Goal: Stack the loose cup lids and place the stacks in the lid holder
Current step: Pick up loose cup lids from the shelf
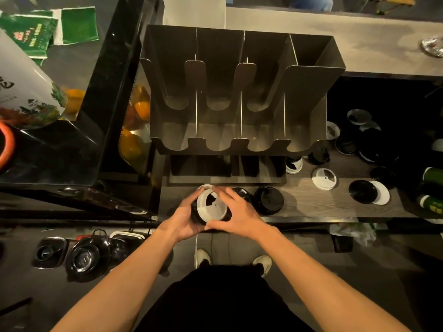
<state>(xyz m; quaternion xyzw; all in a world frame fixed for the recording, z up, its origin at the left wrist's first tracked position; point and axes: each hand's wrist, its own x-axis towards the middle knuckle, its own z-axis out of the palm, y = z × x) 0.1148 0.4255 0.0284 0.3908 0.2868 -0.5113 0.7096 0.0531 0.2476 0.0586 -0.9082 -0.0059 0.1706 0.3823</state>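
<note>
1. The left hand (188, 218) grasps a stack of lids (212, 204) from its left side, with the fingers curled round the rim.
2. The right hand (238, 212) grasps the same stack from the right, fingers curved over the top edge and thumb at the near side.
3. The stack has a white lid on top and black lids under it. It is at the near left part of the table (311, 204), just in front of the lid holder (309, 97). Whether it rests on the table cannot be told.
4. The lid holder is metal, with upright compartments side by side, and stands on the far side of the hands.
5. A black lid pile (268, 200) sits just right of the hands.
6. Further right lie a white lid (324, 179) and a black lid (362, 191) overlapping another white one; more lids (359, 140) lie scattered at the far right.
</note>
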